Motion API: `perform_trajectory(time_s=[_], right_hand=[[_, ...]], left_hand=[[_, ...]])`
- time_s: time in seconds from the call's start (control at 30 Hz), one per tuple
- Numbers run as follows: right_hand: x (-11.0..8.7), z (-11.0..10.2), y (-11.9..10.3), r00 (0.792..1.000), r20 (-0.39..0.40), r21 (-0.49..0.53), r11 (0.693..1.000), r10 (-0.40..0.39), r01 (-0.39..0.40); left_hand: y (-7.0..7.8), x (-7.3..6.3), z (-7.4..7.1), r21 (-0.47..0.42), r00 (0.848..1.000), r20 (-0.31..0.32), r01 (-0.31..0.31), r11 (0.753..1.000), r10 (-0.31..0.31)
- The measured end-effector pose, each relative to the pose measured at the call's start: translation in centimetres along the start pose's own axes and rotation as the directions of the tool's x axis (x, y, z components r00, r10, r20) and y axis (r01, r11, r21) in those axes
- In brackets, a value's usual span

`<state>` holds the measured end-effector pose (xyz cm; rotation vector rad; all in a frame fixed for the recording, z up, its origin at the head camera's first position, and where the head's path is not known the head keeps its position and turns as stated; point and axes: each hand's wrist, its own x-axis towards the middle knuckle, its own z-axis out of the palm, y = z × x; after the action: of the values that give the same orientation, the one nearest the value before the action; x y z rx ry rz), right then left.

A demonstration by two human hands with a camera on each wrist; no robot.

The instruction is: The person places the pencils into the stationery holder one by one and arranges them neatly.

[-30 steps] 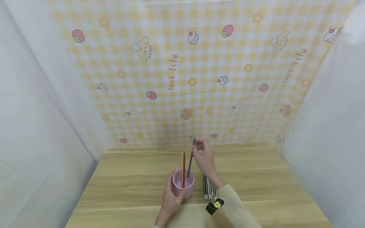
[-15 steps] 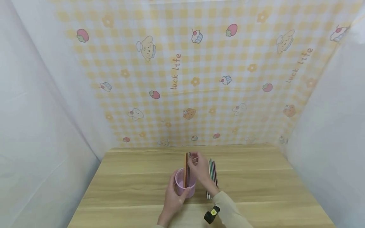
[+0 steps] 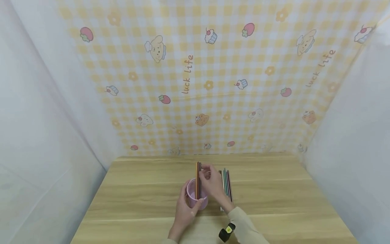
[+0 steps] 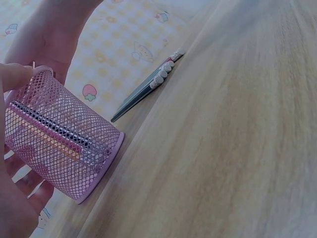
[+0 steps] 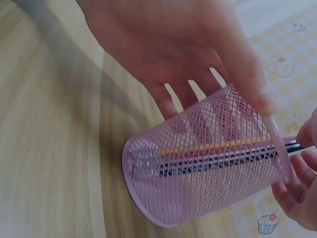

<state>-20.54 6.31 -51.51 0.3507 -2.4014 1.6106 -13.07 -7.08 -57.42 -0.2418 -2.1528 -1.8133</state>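
My left hand (image 3: 184, 210) holds a pink mesh pencil cup (image 3: 204, 202) upright on the table, fingers round its far side and thumb at the near rim. Inside stand an orange pencil (image 3: 196, 176) and several darker ones, leaning together against the near rim. With thumb and forefinger, my right hand (image 3: 213, 183) pinches a black pencil (image 3: 200, 186) near its upper end, beside the others. Through the mesh of the cup (image 5: 208, 183), the pencils' lower ends reach down to its base in the right wrist view.
Several more pencils (image 3: 225, 181) lie side by side to the right of the cup, partly hidden by the right forearm. A wooden table (image 3: 146, 203) spreads around. Behind it hangs a yellow checked cloth (image 3: 182, 115), with white sheets at both sides.
My right hand has lowered the black pencil into the cup and brought it left against the other pencils. The left hand keeps its hold on the cup.
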Motion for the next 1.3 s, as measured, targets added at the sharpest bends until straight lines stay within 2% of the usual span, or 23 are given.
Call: perform_trajectory(time_s=[0.33, 0.5, 0.67, 0.9, 1.13, 1.3], right_hand=[[0.3, -2.5, 1.7, 0.996, -0.083, 0.009, 1.000, -0.013, 0.014], [0.8, -3.9, 3.3, 0.987, -0.155, -0.041, 0.999, -0.040, 0.034], [1.0, -5.2, 4.8, 0.983, -0.183, -0.050, 0.999, -0.017, 0.008], [0.9, -6.6, 6.4, 0.983, -0.174, -0.123, 0.989, 0.063, -0.085], [0.8, -7.1, 7.7, 0.976, -0.113, -0.178, 0.962, 0.187, -0.205], [0.5, -7.1, 8.6, 0.975, -0.117, -0.231, 0.949, 0.189, -0.212]], left_hand=[[-0.4, 0.0, 0.0, 0.034, 0.999, 0.005, 0.034, 0.999, -0.034], [-0.5, 0.1, 0.0, 0.045, 0.999, 0.014, 0.042, 0.998, -0.043], [-0.2, 0.1, 0.0, 0.024, 0.998, 0.019, 0.056, 0.998, -0.057], [-0.2, 0.2, -0.1, 0.013, 0.997, 0.029, 0.065, 0.998, -0.065], [-0.2, 0.3, -0.2, 0.013, 0.999, 0.021, 0.042, 0.999, -0.043], [-0.3, 0.3, -0.1, 0.023, 0.999, 0.022, 0.031, 0.999, -0.031]])
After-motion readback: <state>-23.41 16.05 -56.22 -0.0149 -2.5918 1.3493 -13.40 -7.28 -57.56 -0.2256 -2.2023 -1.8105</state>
